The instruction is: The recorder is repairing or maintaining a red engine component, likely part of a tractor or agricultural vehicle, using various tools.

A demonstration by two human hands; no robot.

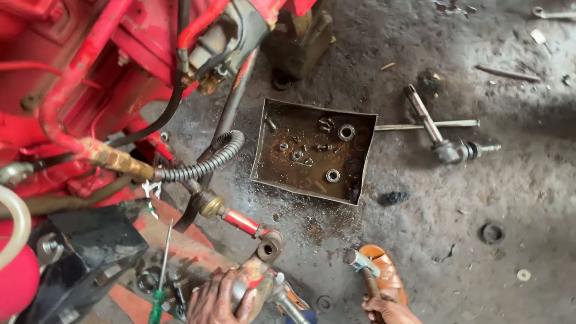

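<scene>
A metal tray [282,174] sits mid-frame with bearings [346,132] in it; a cross wrench [433,129] lies just to its right.

I see repair workshop: oily concrete floor [480,198], red machine [72,72], metal tray [264,141] of bearings, scattered wrenches.

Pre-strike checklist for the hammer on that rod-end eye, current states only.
1. Left hand gripping the red rod end below its eye: ok.
2. Right hand on the hammer handle, head raised clear of the eye: ok.
3. Left fingers clear of the eye bore: ok, though close.
4. Orange sandal right behind the hammer head: not ok.
5. Parts tray out of the swing path: ok.
6. Whether the rod end is firmly braced: cannot tell.
</scene>
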